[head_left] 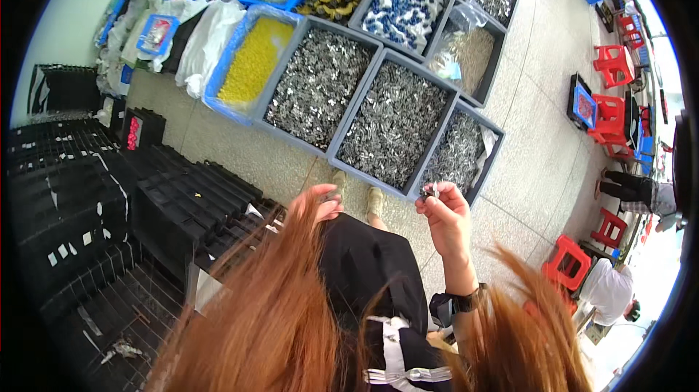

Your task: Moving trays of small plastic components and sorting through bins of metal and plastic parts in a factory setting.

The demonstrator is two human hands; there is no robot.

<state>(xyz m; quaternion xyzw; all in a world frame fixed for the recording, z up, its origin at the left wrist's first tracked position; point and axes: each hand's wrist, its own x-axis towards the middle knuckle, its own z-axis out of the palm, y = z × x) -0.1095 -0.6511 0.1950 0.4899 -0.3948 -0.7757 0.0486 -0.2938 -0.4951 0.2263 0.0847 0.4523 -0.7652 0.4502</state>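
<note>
My right hand [448, 216] is raised in front of me, thumb and fingers pinching a small shiny metal part [429, 190]. It hovers over the near edge of a grey bin of thin metal pieces [453, 150]. To the left, my left hand [320, 203] is curled, with something small and grey [331, 196] at its fingers, too small to name. Long hair covers part of that hand and its forearm. Beyond both hands stand two larger grey bins, a middle bin of silvery metal parts [393, 123] and a left bin of metal parts [320, 86].
A blue bin of yellow pieces [255, 61] stands far left, near white plastic sheeting [207, 42]. Black stacked crates [182, 203] crowd my left side. Behind lies a bin of blue-and-white parts [405, 13]. Red stools [566, 262] and a seated person [608, 290] are at right.
</note>
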